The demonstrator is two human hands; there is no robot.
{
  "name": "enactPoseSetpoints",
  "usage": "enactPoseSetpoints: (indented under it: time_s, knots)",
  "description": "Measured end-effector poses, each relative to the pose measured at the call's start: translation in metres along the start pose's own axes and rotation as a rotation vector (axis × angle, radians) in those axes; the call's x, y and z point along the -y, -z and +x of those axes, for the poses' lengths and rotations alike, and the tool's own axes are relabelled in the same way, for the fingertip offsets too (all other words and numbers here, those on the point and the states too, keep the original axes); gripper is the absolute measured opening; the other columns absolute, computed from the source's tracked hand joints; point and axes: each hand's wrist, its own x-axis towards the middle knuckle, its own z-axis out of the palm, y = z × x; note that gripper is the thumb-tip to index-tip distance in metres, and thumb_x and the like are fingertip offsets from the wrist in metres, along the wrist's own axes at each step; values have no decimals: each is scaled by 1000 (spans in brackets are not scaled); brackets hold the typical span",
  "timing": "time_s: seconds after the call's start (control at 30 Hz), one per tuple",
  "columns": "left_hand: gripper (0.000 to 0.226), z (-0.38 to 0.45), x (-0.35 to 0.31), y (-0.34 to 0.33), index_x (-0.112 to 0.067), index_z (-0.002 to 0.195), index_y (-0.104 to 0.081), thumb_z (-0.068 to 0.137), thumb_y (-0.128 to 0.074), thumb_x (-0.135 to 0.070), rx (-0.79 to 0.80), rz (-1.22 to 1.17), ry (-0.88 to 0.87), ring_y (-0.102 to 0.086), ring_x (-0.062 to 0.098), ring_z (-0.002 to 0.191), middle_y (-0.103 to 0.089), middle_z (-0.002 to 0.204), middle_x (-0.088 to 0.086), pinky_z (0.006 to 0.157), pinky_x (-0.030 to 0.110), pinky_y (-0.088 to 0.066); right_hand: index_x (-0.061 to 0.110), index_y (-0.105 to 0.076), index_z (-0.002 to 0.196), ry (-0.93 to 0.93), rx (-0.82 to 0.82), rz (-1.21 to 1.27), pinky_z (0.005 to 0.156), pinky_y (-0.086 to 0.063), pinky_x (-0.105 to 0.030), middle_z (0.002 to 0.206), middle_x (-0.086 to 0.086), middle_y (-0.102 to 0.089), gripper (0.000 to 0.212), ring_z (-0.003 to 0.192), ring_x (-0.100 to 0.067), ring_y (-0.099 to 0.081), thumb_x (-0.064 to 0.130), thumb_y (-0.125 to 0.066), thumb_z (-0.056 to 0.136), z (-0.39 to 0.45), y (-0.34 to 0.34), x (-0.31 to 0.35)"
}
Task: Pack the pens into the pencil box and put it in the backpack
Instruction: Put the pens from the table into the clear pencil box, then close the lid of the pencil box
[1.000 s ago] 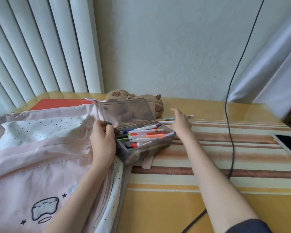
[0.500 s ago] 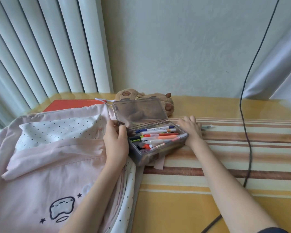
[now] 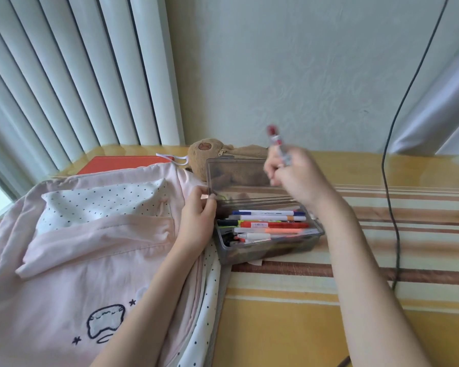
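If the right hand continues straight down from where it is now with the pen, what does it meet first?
Most likely the pens lying in the open pencil box, since the right hand with its red-capped pen appears to hover above the box's back edge. Depth is uncertain.

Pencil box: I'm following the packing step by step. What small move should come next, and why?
Probably lower the pen in the right hand into the open pencil box: it is held above the box, whose lid the left hand props open.

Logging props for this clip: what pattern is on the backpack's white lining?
Small dark polka dots on the white lining of the pink backpack, seen from the head view.
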Motion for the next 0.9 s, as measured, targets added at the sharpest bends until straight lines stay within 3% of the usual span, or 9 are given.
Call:
enactPoseSetpoints:
  time_s: [0.1,0.17,0.3,0.37,0.5,0.6,0.7,0.8,0.9]
  knots:
    - [5,1,-7,-4,-12,96,-47,98,-44,-9,38,69,-65,-51,20,76,-59,80,11,71,32,-40,16,-40,67,-59,378,-355,59,-34,-36,68,-6,-43,25,62,-20,-39,-1,-40,85,-8,-34,-8]
    - [10,7,-7,-8,-9,96,-46,94,-43,0,82,130,-105,-48,19,76,-54,79,7,68,28,-35,15,-47,77,-65,460,-396,58,-32,-33,71,-1,-46,13,60,-19,-40,5,-47,84,-17,-40,-16]
    - [19,16,-16,-12,-16,94,-43,89,-38,1,306,154,-99,-45,9,63,-45,71,-7,66,24,-40,31,-65,93,-122,491,-175,75,-45,-26,96,11,-62,23,85,-5,-56,16,-55,80,-33,-17,-26]
    - [23,13,-23,-23,-10,106,-51,94,-37,4,389,-114,85,-59,6,72,-58,86,-1,68,17,-47,34,-71,94,-154,441,-139,89,-47,-34,105,8,-67,22,100,-11,-60,23,-55,82,-40,-9,-32]
    - [30,10,-24,-40,-4,106,-61,96,-36,-17,293,-603,492,-61,26,95,-65,109,16,83,33,-47,26,-75,89,-203,130,39,94,-44,-30,99,13,-72,25,103,-3,-60,24,-51,93,-47,8,-42]
    - [39,-1,-23,-45,-7,126,-51,98,-42,-33,244,-160,250,-51,18,117,-58,123,2,97,27,-36,25,-72,94,-174,-205,60,95,-48,-29,98,12,-71,22,99,-1,-62,17,-52,93,-52,21,-55]
    - [72,-11,-23,-61,0,150,-7,99,-45,-35,269,282,40,-22,29,144,-24,154,20,114,34,-20,23,-64,115,-215,-392,-94,99,-44,-28,119,9,-64,27,110,-5,-57,16,-47,96,-57,32,-70]
    - [80,-7,-33,-69,-15,151,17,99,-35,-48,335,491,96,2,34,149,4,159,23,118,43,-3,25,-44,137,-318,-219,-442,82,-49,-31,128,6,-59,40,95,-12,-61,23,-43,98,-60,34,-81]
    - [80,-4,-30,-63,-15,152,11,98,-39,-47,381,254,170,0,30,149,0,160,20,118,41,-5,28,-33,144,-271,-60,-680,49,-34,-24,106,-1,-64,45,56,2,-37,20,-39,100,-60,26,-87]
